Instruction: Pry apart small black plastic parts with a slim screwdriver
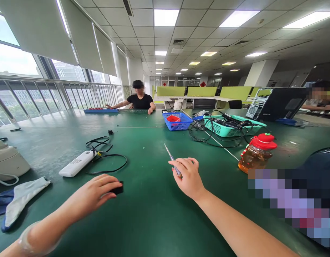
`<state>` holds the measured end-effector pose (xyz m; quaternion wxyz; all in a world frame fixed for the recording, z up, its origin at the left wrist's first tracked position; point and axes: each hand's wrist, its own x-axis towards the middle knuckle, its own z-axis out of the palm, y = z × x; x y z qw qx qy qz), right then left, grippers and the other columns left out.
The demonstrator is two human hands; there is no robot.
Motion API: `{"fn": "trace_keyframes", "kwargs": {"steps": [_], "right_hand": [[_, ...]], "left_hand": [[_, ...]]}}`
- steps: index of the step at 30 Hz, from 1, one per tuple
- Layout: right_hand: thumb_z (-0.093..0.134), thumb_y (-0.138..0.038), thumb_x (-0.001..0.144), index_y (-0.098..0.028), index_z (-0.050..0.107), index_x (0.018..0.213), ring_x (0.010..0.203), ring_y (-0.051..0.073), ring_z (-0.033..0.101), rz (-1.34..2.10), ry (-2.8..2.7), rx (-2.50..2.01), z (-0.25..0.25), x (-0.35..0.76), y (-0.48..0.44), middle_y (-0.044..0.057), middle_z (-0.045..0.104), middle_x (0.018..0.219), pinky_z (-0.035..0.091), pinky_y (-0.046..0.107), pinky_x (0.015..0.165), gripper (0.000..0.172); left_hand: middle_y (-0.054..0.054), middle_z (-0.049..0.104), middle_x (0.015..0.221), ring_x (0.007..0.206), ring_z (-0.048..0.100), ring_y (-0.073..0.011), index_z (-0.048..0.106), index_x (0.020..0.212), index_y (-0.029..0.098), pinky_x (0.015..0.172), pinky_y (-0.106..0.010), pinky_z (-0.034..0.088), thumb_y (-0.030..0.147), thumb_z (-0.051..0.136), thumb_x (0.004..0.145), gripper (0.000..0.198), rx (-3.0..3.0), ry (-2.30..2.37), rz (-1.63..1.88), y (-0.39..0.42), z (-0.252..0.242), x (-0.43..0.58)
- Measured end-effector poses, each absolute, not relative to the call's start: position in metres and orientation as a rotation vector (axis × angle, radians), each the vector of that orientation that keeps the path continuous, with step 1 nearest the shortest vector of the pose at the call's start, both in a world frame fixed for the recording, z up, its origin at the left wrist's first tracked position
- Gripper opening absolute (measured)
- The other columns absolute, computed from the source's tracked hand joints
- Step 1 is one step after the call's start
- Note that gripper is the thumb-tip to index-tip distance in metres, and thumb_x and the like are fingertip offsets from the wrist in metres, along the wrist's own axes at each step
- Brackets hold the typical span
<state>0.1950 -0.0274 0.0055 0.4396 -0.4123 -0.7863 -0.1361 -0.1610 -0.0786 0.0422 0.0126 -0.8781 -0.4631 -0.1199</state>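
My right hand [187, 176] is closed round the handle of a slim screwdriver [169, 153], whose thin metal shaft points away from me and slightly left. To the left, my left hand [97, 192] grips a small black block-like piece [118, 188] between thumb and fingers, low over the green tabletop [148, 214]. Most of that piece is hidden by the fingers, so its kind does not show. Beyond the left hand lies a white power bank [78, 163] with a black cable [122, 164] looped beside it.
A blue-and-white glove [23, 200] and a beige device [8, 162] lie left. Ahead are a blue basket [178, 125], a teal basket [223, 132] with tangled cables, and a red-lidded bottle [254, 157]. Across the table sits a person [140, 100]; another [320, 98] is far right.
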Motion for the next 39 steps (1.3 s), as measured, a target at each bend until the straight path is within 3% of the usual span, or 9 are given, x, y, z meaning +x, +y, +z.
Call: {"fn": "trace_keyframes", "kwargs": {"steps": [4,11,30,39], "right_hand": [[0.054,-0.010,0.086,-0.027,0.065,0.102,0.087,0.018,0.063,-0.295,-2.069,-1.059,0.002,0.194,-0.028,0.000,0.071,0.092,0.029,0.041,0.096,0.026],[0.052,-0.013,0.090,-0.026,0.065,0.108,0.092,0.019,0.062,-0.338,-1.963,-1.054,0.006,0.197,-0.034,0.002,0.071,0.099,0.029,0.041,0.097,0.026],[0.052,-0.015,0.092,-0.025,0.061,0.121,0.099,0.021,0.061,-0.395,-1.948,-1.026,0.007,0.195,-0.036,0.005,0.069,0.109,0.032,0.042,0.099,0.032],[0.051,-0.016,0.093,-0.024,0.062,0.117,0.098,0.022,0.061,-0.383,-1.930,-1.028,0.009,0.196,-0.036,0.004,0.071,0.105,0.030,0.043,0.099,0.027]], "left_hand": [[-0.005,0.069,0.112,0.100,0.063,-0.0185,0.067,0.117,0.028,0.095,-0.033,0.050,0.035,0.048,0.096,0.029,-2.899,-1.126,-0.387,-0.062,0.048,-0.083],[-0.007,0.069,0.100,0.095,0.062,-0.0228,0.069,0.107,0.021,0.088,-0.037,0.051,0.025,0.057,0.091,0.020,-2.891,-1.163,-0.391,-0.027,0.027,0.006],[-0.004,0.069,0.115,0.105,0.061,-0.0217,0.064,0.116,0.023,0.096,-0.037,0.049,0.024,0.060,0.089,0.028,-2.900,-1.390,-0.732,-0.016,-0.001,-0.003],[-0.005,0.067,0.121,0.111,0.061,-0.0230,0.058,0.128,0.025,0.100,-0.037,0.048,0.027,0.068,0.080,0.049,-2.921,-1.616,-0.859,-0.015,-0.001,-0.008]]}}
